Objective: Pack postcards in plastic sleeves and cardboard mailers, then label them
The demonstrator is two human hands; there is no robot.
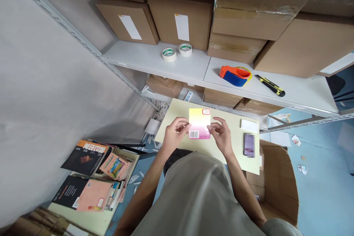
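A small thin book (199, 122), its cover fading from yellow through white to pink, is held up above the pale yellow table (235, 143). Its barcode is at the lower left, and a red-edged sticker is at the upper right. My left hand (176, 131) pinches the left edge between thumb and fingers. On the opposite edge, my right hand (222, 135) grips with the thumb in front and the index finger raised. The fingertips behind the cover are hidden.
A blurred phone (249, 145) and a white box (249, 125) lie on the table's right. The shelf (190, 67) ahead holds tape rolls (169, 55), an orange-blue tape dispenser (235, 76) and a utility knife (270, 85). Books (85, 156) are stacked left; an open carton (280, 180) stands right.
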